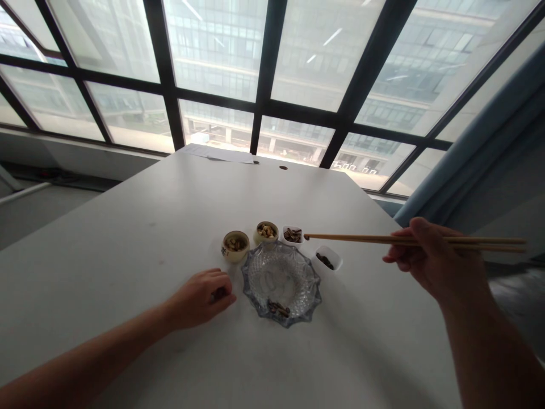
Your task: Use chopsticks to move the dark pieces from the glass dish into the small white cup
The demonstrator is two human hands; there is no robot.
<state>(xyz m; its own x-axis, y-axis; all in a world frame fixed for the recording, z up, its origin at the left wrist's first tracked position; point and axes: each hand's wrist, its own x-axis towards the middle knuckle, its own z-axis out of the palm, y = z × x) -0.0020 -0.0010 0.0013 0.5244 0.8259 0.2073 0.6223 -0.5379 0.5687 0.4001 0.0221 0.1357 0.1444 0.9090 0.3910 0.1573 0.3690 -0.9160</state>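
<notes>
My right hand (430,261) grips a pair of wooden chopsticks (349,238) held level; their tips hover just right of a white dish of dark seeds (293,234). My left hand (200,298) rests on the table with its fingers curled, just left of a cut-glass plate (255,278). A few dark seeds (278,308) lie on the near part of that plate. Behind the plate stand two small round cups of nuts (235,245) (266,232). A second white dish with dark bits (327,259) sits at the plate's right.
Everything stands on a white table (128,250) that runs back to a wall of large windows. A sheet of paper (217,152) lies at the table's far edge. A blue curtain (481,142) hangs at the right.
</notes>
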